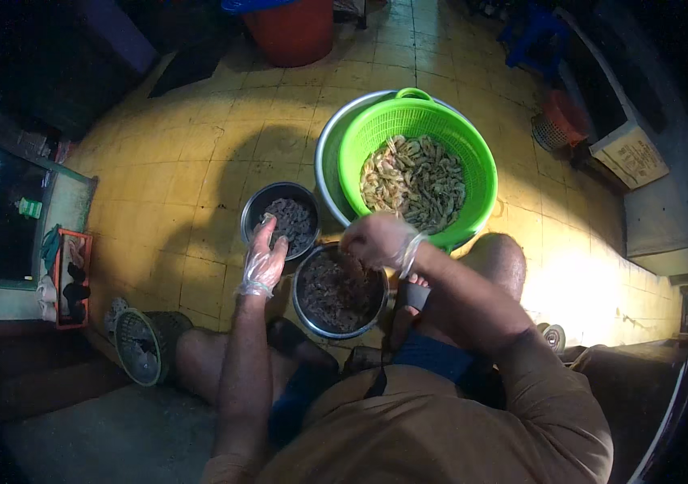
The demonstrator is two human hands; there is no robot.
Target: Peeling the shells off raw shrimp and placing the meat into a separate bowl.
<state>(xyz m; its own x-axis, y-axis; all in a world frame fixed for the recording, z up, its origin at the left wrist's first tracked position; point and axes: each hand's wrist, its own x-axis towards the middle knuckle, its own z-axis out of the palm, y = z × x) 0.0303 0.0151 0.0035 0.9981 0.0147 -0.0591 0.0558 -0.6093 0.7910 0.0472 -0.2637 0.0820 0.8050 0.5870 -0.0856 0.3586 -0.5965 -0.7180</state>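
Note:
My left hand, in a clear plastic glove, is over the near rim of a small metal bowl that holds greyish peeled shrimp. Something small and pale shows at its fingertips; I cannot tell whether it is gripped. My right hand, also gloved and slightly blurred, is above the edge of a second metal bowl filled with dark reddish-brown scraps. Its fingers are curled, and what they hold is hidden. Beyond it, a green plastic colander with unpeeled shrimp rests in a wide metal basin.
A green basket stands at my left, near an orange rack. Farther off are a red tub, a blue stool, an orange basket and a cardboard box. The floor is yellow tile.

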